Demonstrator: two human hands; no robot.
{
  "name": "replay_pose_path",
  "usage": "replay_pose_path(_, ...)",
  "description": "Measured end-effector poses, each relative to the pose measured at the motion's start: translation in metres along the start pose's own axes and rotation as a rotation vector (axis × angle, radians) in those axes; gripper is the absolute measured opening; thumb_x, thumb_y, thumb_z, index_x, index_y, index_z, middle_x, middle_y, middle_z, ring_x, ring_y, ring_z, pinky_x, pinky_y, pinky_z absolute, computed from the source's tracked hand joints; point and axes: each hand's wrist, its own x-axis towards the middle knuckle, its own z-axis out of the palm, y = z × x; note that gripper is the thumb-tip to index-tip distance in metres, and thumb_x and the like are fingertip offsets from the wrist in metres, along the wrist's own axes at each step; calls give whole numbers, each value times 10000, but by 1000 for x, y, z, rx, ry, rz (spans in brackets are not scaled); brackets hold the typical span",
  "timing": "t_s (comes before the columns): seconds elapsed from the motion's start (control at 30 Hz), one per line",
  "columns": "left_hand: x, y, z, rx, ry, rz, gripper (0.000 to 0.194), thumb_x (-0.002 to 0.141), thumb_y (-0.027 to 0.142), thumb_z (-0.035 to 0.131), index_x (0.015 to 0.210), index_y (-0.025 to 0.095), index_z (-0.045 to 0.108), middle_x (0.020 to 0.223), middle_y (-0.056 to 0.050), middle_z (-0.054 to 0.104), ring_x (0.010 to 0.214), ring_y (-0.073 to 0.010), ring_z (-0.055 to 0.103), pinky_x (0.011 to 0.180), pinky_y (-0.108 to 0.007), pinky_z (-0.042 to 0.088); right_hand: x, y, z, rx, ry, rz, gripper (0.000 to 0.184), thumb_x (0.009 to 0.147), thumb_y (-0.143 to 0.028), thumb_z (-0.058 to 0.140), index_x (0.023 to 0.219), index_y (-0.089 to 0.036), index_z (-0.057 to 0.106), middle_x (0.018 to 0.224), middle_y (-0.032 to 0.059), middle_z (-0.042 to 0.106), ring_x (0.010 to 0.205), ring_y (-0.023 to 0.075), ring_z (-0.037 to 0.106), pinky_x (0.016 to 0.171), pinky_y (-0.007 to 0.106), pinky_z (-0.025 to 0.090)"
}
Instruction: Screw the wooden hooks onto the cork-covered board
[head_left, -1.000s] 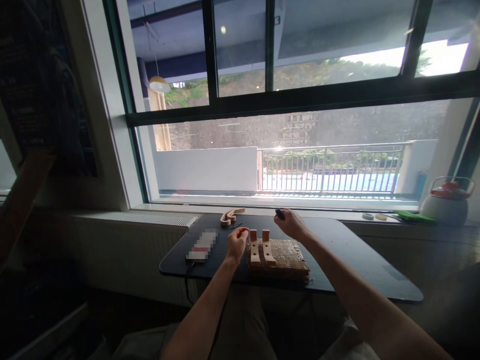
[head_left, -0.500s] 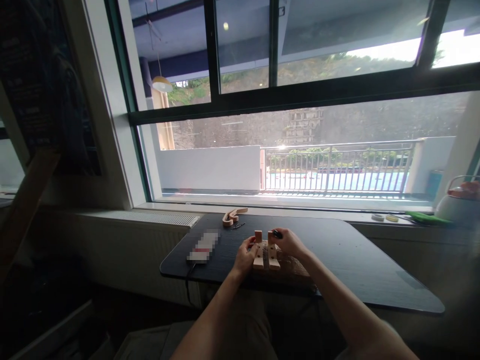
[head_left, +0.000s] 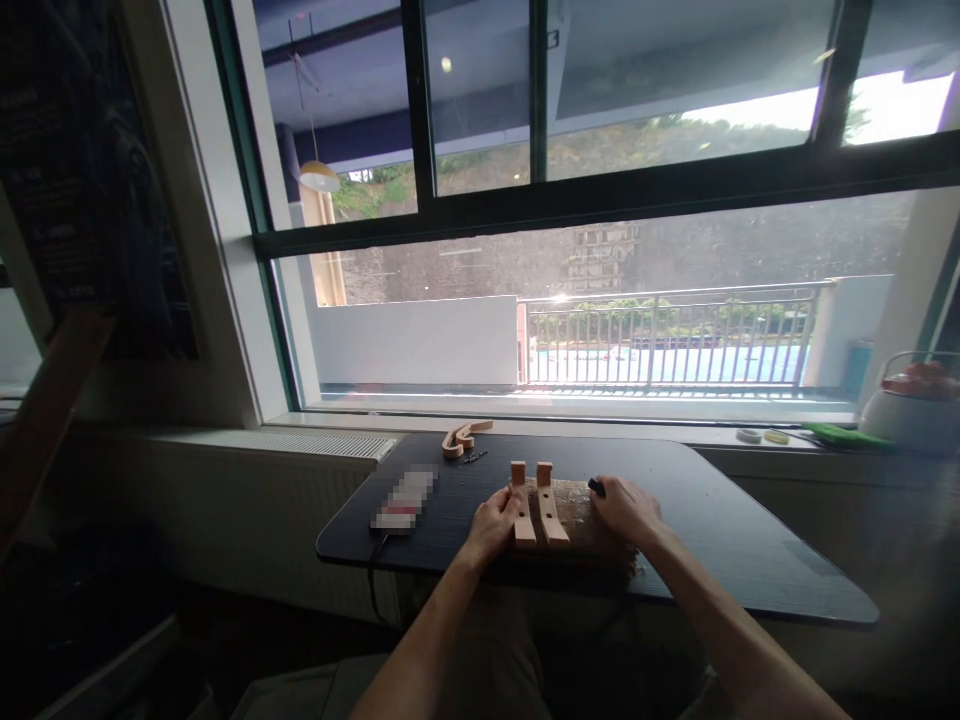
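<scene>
Two pale curved wooden pieces with drilled holes, a left one [head_left: 523,525] and a right one [head_left: 551,515], lie side by side on a rough brown wooden block [head_left: 581,515]. My left hand [head_left: 491,522] is closed at the left side, fingers and thumb gripping the left piece. Over the block's right end is my right hand [head_left: 628,508], closed round a small black-handled tool [head_left: 596,487]. Its working end is hidden or too small to make out. My right hand is apart from both pieces.
All this rests on a black table [head_left: 712,540]. Another curved wooden part [head_left: 466,436] and several small dark bits [head_left: 474,457] lie at the back left. A blurred-out flat object [head_left: 406,500] with a cable is at left. The windowsill holds a green item [head_left: 840,435] and a white kettle-like vessel [head_left: 907,405].
My right hand, with the black-handled tool, has moved right, away from the top of the right wooden piece. My left hand stays at the left piece. The view has shifted slightly.
</scene>
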Motion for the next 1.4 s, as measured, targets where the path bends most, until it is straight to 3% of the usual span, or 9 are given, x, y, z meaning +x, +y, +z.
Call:
replay_pose_path(0.1, -1, 1, 3, -207, -19, 37, 554, 802, 418, 564, 1318, 273, 426, 1225, -50, 593, 1068, -238, 577, 888, -332, 450, 1, -8, -7, 37, 98, -63, 383, 844, -321, 406, 1193, -284, 559, 1105, 58, 637, 949, 235, 593, 701, 314, 415)
replay_pose_path(0.17, -1, 0, 4, -442, 4, 18, 747, 777, 377, 624, 1405, 328, 223, 1234, -43, 581, 1004, -221, 610, 846, -338, 482, -1, -12, -14, 65, 152, -99, 420, 857, -295, 381, 1262, -300, 492, 1211, 34, 579, 1048, 224, 543, 740, 304, 407)
replay_pose_path(0.23, -3, -2, 5, -621, 43, 3, 885, 724, 314, 698, 1415, 355, 146, 1184, -35, 607, 949, -207, 627, 821, -334, 495, -7, -16, -18, 89, 184, -112, 427, 856, -260, 371, 1268, -284, 482, 1263, 32, 539, 1109, 224, 500, 759, 299, 397)
replay_pose_path(0.33, -6, -2, 6, -642, 54, 55, 836, 695, 248, 727, 1388, 328, 266, 1116, -28, 636, 966, -195, 610, 837, -301, 481, -25, -21, -17, 123, 166, -91, 384, 867, -299, 363, 1214, -265, 524, 1185, 56, 590, 986, 237, 572, 702, 312, 399)
replay_pose_path(0.43, -8, -2, 5, -606, 34, 85, 697, 692, 224, 721, 1317, 281, 420, 1060, -36, 653, 947, -192, 606, 815, -280, 476, -46, -28, -5, 167, 68, -101, 354, 864, -464, 379, 1035, -275, 625, 928, 43, 683, 831, 226, 625, 617, 290, 396)
replay_pose_path(0.57, -9, -2, 4, -623, 10, 57, 704, 687, 196, 715, 1317, 279, 413, 970, -35, 663, 838, -173, 618, 732, -272, 484, -63, -43, 13, 207, -16, -147, 362, 819, -547, 439, 893, -260, 646, 852, 29, 696, 792, 203, 638, 580, 258, 382)
replay_pose_path(0.83, -9, -1, 3, -637, -27, 33, 623, 648, 221, 743, 1225, 266, 515, 899, -17, 653, 765, -156, 614, 691, -256, 473, -67, -64, 17, 152, -1, -144, 273, 801, -454, 482, 824, -197, 572, 825, 97, 692, 768, 252, 646, 562, 289, 349)
replay_pose_path(1.4, -11, 1, 3, -627, -36, 32, 574, 644, 218, 754, 1180, 260, 553, 901, -12, 662, 786, -164, 619, 704, -255, 465, -68, -65, 27, 79, 28, -233, 143, 796, -297, 515, 846, -163, 518, 793, 98, 690, 771, 239, 655, 587, 278, 355)
